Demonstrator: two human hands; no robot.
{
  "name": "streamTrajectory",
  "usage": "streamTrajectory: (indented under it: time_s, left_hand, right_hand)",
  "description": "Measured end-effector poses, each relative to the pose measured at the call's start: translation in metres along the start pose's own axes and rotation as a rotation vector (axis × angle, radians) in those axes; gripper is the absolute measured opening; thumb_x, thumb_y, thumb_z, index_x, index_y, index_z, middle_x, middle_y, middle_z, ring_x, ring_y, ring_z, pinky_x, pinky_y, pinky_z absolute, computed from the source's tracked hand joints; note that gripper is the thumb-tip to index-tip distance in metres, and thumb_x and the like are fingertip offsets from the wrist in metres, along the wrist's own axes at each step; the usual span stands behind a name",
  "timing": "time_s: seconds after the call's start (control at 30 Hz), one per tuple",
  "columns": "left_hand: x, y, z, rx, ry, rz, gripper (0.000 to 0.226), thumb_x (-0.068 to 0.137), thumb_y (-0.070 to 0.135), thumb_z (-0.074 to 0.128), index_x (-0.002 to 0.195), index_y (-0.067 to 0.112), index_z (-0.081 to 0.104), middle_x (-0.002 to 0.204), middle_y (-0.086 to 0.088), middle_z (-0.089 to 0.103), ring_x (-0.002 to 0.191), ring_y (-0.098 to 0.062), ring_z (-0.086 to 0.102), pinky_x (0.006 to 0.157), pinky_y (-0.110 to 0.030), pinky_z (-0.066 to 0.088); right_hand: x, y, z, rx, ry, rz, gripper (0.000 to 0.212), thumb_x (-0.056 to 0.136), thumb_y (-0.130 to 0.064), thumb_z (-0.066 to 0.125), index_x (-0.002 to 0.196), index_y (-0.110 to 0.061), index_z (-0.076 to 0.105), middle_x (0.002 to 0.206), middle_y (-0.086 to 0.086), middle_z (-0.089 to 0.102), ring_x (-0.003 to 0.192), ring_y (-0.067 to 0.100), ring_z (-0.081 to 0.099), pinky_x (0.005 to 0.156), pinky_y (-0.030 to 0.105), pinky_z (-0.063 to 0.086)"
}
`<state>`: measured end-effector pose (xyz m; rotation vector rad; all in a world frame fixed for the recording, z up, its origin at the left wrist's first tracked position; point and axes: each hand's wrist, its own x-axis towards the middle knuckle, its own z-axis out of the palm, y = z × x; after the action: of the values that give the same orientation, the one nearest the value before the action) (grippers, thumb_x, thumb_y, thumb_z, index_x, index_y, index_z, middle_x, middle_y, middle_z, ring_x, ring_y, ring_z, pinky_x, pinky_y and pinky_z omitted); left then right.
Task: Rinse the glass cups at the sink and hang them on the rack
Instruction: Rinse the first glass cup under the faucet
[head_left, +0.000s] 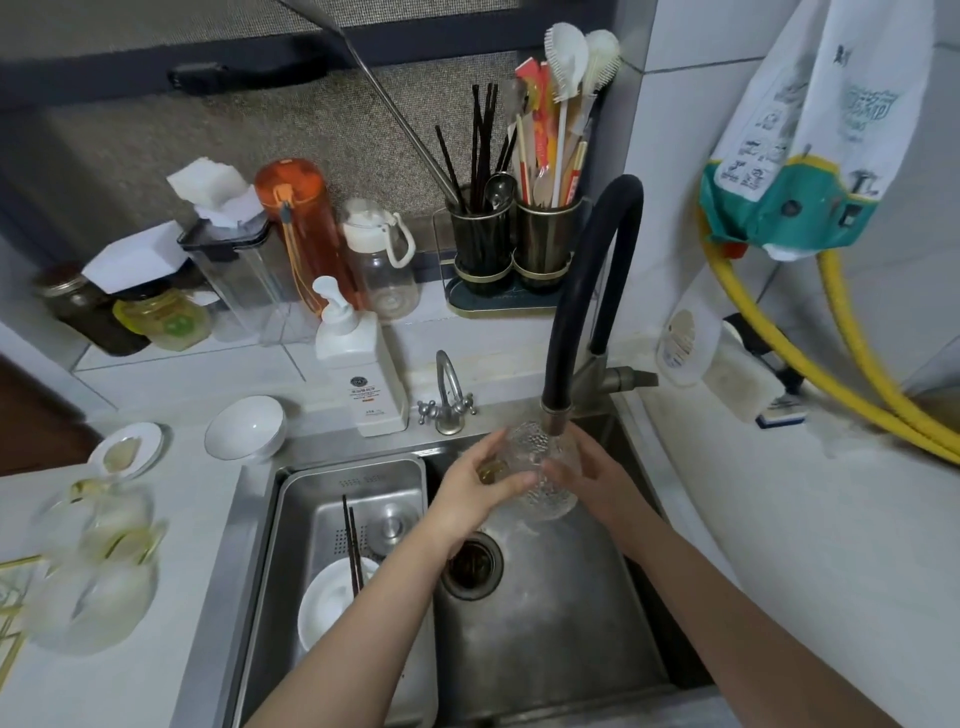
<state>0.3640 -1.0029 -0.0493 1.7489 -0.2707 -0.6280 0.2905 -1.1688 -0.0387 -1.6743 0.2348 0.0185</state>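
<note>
While both hands grip glass cup under faucet; rack cups blurred.

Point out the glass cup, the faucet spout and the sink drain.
glass cup (545, 475), head view, textured side wall
faucet spout (555, 413), head view, metal nozzle
sink drain (471, 567), head view, dark strainer opening

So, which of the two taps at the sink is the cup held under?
The tall black hose faucet: both hands hold the glass cup right under its metal nozzle. The small chrome tap stands apart, to its left.
</note>
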Motion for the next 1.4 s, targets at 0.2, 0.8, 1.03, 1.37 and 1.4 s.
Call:
streamTrajectory:
  time_s: [0.2, 0.8, 1.03, 1.37, 1.4]
  left_hand:
    - [-0.004, -0.003, -0.001, 0.054, -0.026, 0.006, 0.078, 0.076, 0.018, 0.081, 0.144, 0.025, 0.042, 0.139, 0.008, 0.049, 0.13, -0.005, 0.043, 0.111, -0.027, 0.037]
    - [0.009, 0.01, 0.019, 0.168, -0.1, 0.02, 0.08, 0.063, 0.015, 0.091, 0.126, 0.021, 0.041, 0.113, 0.014, 0.059, 0.1, 0.006, 0.058, 0.082, -0.006, 0.047]
    - [0.0, -0.004, 0.022, 0.139, 0.043, 0.075, 0.083, 0.059, 0.017, 0.093, 0.128, 0.019, 0.046, 0.117, 0.007, 0.062, 0.099, 0.011, 0.059, 0.082, -0.002, 0.042]
    - [0.006, 0.0, 0.039, 0.16, 0.138, 0.109, 0.081, 0.048, 0.043, 0.09, 0.118, 0.036, 0.051, 0.112, 0.012, 0.065, 0.1, 0.002, 0.063, 0.091, -0.024, 0.052]
    - [0.007, -0.001, 0.039, 0.169, 0.148, 0.103, 0.083, 0.049, 0.043, 0.09, 0.121, 0.033, 0.051, 0.112, 0.012, 0.065, 0.101, 0.001, 0.063, 0.091, -0.025, 0.052]
  right_hand:
    - [0.0, 0.006, -0.001, 0.008, -0.018, -0.001, 0.053, 0.082, -0.043, 0.07, 0.131, -0.044, 0.049, 0.131, -0.017, 0.058, 0.123, 0.005, 0.054, 0.108, 0.042, 0.041]
    - [-0.009, 0.004, -0.013, 0.115, -0.087, 0.045, 0.061, 0.084, -0.035, 0.067, 0.14, -0.03, 0.043, 0.133, -0.004, 0.058, 0.122, 0.011, 0.057, 0.104, 0.037, 0.046]
    - [0.005, 0.008, -0.005, 0.124, 0.028, 0.151, 0.049, 0.08, -0.058, 0.063, 0.122, -0.034, 0.062, 0.123, -0.006, 0.066, 0.116, 0.013, 0.061, 0.108, 0.046, 0.043]
    - [0.014, 0.004, -0.038, -0.052, 0.034, 0.184, 0.052, 0.081, -0.065, 0.049, 0.126, -0.04, 0.055, 0.129, -0.012, 0.056, 0.119, 0.01, 0.053, 0.109, 0.039, 0.038]
    - [0.015, 0.004, -0.038, -0.059, -0.008, 0.186, 0.059, 0.078, -0.069, 0.046, 0.128, -0.039, 0.054, 0.132, -0.012, 0.055, 0.122, 0.01, 0.051, 0.111, 0.04, 0.036]
